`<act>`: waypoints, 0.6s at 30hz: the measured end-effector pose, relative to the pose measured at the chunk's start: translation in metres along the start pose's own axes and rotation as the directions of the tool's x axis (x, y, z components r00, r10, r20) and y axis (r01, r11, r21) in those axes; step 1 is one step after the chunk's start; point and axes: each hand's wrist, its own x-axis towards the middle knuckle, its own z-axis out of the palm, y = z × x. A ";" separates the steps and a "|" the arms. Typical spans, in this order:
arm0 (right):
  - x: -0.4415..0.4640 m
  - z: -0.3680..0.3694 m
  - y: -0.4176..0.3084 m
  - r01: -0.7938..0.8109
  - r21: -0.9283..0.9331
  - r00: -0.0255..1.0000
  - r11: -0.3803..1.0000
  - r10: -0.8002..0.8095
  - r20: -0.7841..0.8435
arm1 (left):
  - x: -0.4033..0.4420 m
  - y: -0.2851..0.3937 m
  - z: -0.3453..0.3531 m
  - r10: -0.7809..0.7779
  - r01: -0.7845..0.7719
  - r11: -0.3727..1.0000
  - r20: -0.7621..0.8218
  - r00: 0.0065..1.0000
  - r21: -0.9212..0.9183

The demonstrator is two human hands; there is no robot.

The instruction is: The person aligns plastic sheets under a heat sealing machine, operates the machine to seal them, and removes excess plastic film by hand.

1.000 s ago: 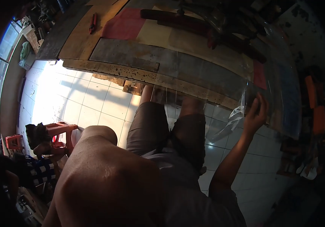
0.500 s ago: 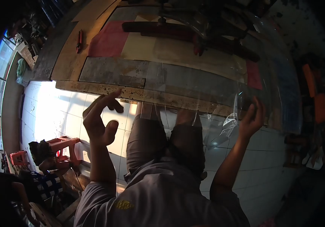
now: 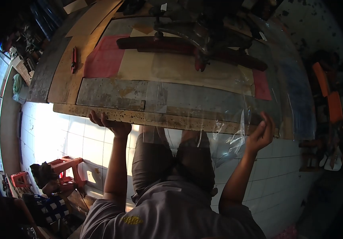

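A clear plastic sheet [image 3: 203, 119] lies over the bench's front part and hangs past its edge, creased and shiny toward the right. My right hand [image 3: 261, 134] is at the sheet's right side, thumb and fingers closed together on the film; its exact rim is hard to see. My left hand [image 3: 113, 125] touches the front wooden edge [image 3: 171, 120] of the bench, left of the sheet. Its fingers are slightly bent and apart, with nothing visible in them; the thumb is hidden.
A dark metal machine [image 3: 203, 40] with a long red-brown bar stands on the bench, over pink and tan sheets. A red cutter [image 3: 74, 59] lies at the left on a brown board [image 3: 66, 81]. Red stools [image 3: 69, 169] stand on the tiled floor, and orange pieces [image 3: 334, 106] are at the right.
My left hand has come from the air above the floor to the bench edge, its fingers now against the wood. The right hand stays by the plastic sheet. The view has shifted slightly.
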 end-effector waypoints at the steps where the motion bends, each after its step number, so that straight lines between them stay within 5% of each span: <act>1: 0.000 0.000 0.001 0.004 -0.010 1.000 1.000 -0.004 0.003 | 0.000 0.000 0.004 0.014 -0.015 1.000 -0.008 1.000 -0.016; 18: 0.000 0.004 -0.007 -0.061 -0.021 0.997 0.998 0.060 -0.037 | -0.012 -0.011 0.003 -0.011 0.009 0.999 0.037 0.999 0.040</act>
